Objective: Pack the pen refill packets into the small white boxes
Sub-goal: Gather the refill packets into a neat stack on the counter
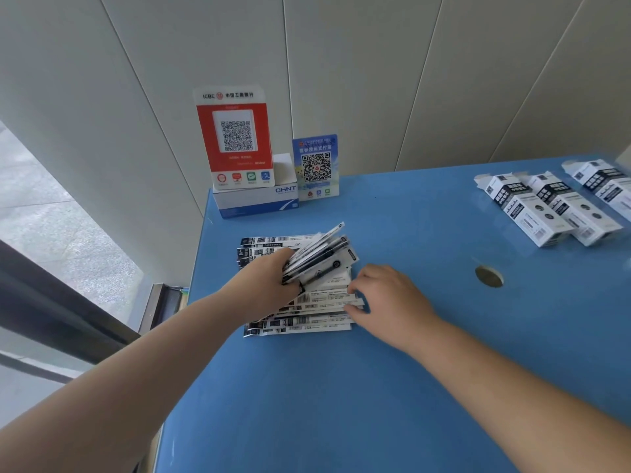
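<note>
A spread pile of long white pen refill packets [307, 322] lies on the blue table [375, 387] left of its middle. My left hand [269, 281] grips a fanned bundle of packets [321, 257] tilted up above the pile. My right hand [389, 298] reaches in from the right, and its fingertips pinch the end of a packet [338, 298] in the pile. Three small white boxes [560, 206] with black print lie side by side at the far right of the table, their flaps open.
A red QR-code stand [235, 141] sits on a white and blue CHNT box [256, 201] at the table's back left corner. A blue QR-code sign [316, 165] leans beside it. A round cable hole [489, 276] is in the tabletop. The table's left edge drops to the floor.
</note>
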Tool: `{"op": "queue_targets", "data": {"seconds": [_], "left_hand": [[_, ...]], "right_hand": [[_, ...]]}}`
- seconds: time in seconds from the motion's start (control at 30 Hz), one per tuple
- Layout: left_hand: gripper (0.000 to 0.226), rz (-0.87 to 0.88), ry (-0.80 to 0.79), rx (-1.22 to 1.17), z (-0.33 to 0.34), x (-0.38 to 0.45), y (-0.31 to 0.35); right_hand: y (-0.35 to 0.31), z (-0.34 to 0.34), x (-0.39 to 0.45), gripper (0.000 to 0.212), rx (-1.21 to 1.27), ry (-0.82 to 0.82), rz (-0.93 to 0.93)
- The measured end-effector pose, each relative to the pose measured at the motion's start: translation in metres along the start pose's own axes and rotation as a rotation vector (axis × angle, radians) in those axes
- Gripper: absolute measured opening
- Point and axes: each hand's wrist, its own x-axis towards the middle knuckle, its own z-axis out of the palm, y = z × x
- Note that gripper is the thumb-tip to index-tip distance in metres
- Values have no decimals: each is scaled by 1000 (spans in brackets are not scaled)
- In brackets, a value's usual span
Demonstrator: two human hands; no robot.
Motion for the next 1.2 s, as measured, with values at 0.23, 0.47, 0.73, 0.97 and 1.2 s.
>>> {"op": "queue_targets", "data": {"seconds": [0.23, 0.47, 0.73, 0.97, 1.2], "left_hand": [[16, 29, 4, 5, -4, 3, 2], [18, 10, 1, -17, -5, 6, 3], [12, -32, 78, -70, -15, 4, -7], [20, -159, 153, -159, -32, -8, -23], [6, -245, 246, -235, -36, -28, -38]], "right_hand": [[0, 1, 1, 26, 0, 22, 35], [1, 3, 2, 32, -5, 95, 10], [-21, 15, 32, 46, -64, -30, -325], [-32, 21, 48, 28, -171, -76, -379], [-34, 17, 41, 20, -90, -112, -256]]}}
